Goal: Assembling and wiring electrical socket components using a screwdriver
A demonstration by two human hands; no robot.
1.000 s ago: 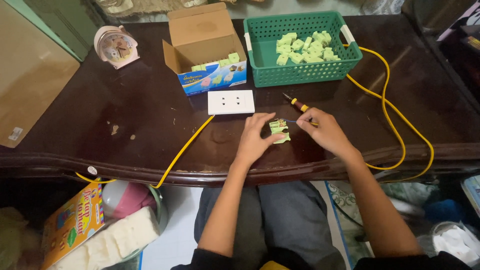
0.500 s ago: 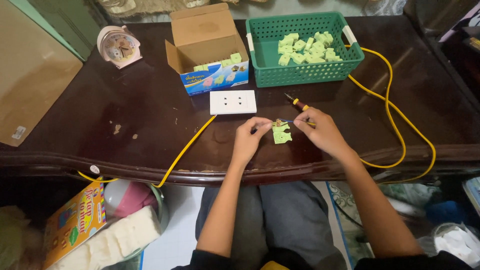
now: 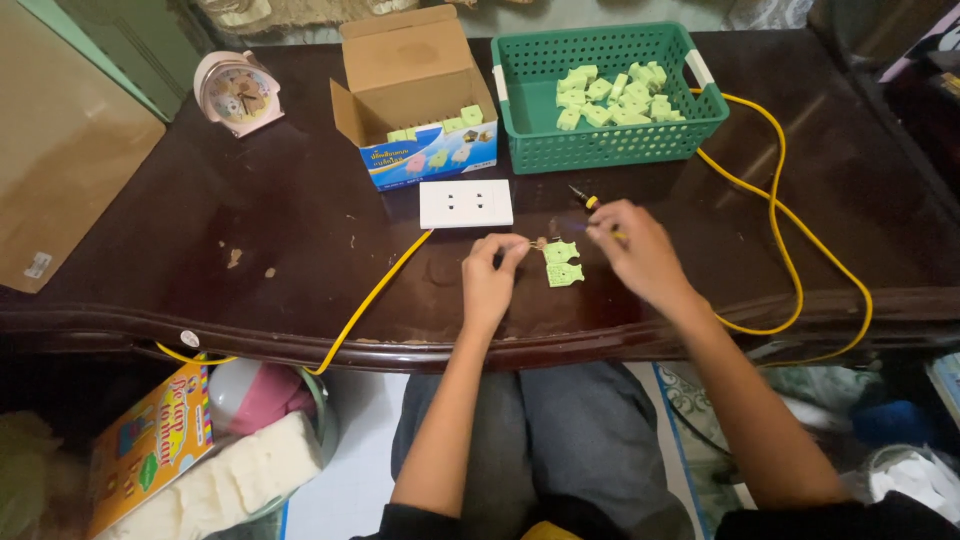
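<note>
Near the table's (image 3: 300,230) front edge, left hand (image 3: 488,283) pinches a small metal bit beside the green pieces (image 3: 562,264) — best held steady — while right hand (image 3: 640,252) grips the screwdriver (image 3: 588,202), fingers closed.

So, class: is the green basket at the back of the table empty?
No, the green basket holds a pile of pale green plastic pieces heaped towards its far side.

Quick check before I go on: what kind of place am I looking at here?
Probably a home used for small assembly work, not a factory: a dark polished wooden table with a carved edge, a pink alarm clock, and a green basket of pale green plastic parts. Household clutter sits on the floor.
</note>
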